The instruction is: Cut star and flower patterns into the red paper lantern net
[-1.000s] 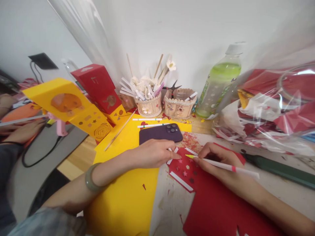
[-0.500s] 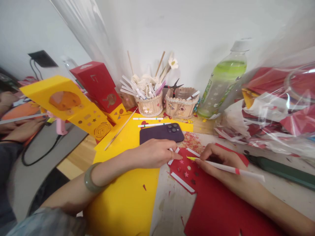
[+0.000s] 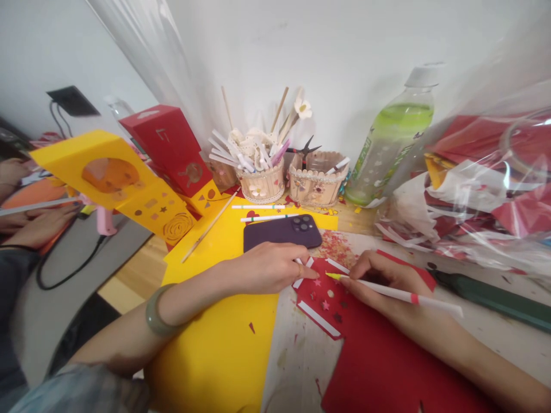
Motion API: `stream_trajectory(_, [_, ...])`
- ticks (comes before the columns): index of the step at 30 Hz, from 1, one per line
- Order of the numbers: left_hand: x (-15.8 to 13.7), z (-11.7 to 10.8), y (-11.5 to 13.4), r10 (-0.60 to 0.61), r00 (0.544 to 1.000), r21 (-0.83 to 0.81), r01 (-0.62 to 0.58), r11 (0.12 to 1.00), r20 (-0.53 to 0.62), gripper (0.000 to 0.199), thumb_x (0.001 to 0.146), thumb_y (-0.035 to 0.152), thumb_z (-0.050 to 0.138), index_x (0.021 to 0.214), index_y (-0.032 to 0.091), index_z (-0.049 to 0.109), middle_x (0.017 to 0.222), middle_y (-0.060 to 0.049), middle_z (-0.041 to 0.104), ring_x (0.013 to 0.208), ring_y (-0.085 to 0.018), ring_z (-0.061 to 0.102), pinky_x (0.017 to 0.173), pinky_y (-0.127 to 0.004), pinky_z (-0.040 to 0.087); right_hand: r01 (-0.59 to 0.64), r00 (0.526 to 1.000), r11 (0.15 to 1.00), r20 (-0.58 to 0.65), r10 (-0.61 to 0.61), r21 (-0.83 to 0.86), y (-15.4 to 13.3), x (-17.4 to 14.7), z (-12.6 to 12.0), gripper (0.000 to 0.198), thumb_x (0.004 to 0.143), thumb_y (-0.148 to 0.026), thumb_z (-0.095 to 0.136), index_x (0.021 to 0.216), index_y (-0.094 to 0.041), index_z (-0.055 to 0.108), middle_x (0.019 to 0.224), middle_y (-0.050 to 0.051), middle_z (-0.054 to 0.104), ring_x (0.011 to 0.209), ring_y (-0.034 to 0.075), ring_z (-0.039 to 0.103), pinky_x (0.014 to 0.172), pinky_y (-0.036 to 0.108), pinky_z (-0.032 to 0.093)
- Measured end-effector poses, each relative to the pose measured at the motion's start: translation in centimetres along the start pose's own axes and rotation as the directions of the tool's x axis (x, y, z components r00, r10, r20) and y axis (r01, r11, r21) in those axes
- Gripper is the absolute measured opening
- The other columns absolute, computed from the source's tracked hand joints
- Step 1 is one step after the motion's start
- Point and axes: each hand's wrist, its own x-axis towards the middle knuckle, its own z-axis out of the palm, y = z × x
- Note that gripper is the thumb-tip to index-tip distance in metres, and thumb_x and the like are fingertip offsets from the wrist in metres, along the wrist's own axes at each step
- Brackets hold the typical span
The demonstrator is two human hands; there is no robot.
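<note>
My right hand grips a slim white pen with a yellow tip and a red band. Its tip points left, just over a red paper piece; whether it touches is unclear. White strips line the edges of this piece, and several small star shapes and dots lie on it. My left hand rests at its left side, index finger stretched onto the red paper near a pink star. Below my right hand, a larger red sheet reaches the front edge.
Behind my left hand lies a purple phone. Yellow paper covers the left. Decorated baskets, a green drink bottle and a plastic bag of scraps stand behind. A dark green tool lies right; another person's hand is left.
Both hands, the pen and the red paper stay practically in place. The whole view has shifted very slightly.
</note>
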Motion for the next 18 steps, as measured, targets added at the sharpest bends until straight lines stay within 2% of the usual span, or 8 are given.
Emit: stream_trajectory(18, [0.00, 0.10, -0.07, -0.005, 1.000, -0.010, 0.004, 1.000, -0.001, 0.030, 0.088, 0.012, 0.050, 0.110, 0.022, 0.067, 0.093, -0.004, 0.063, 0.082, -0.013, 0.060, 0.067, -0.019, 0.046, -0.014, 1.000, 1.000, 0.012, 0.013, 0.027, 0.43, 0.01, 0.21, 0.026, 0.086, -0.043, 0.055, 0.071, -0.022, 0.052, 0.066, -0.001, 0.056, 0.059, 0.013, 0.048, 0.052, 0.025, 0.036])
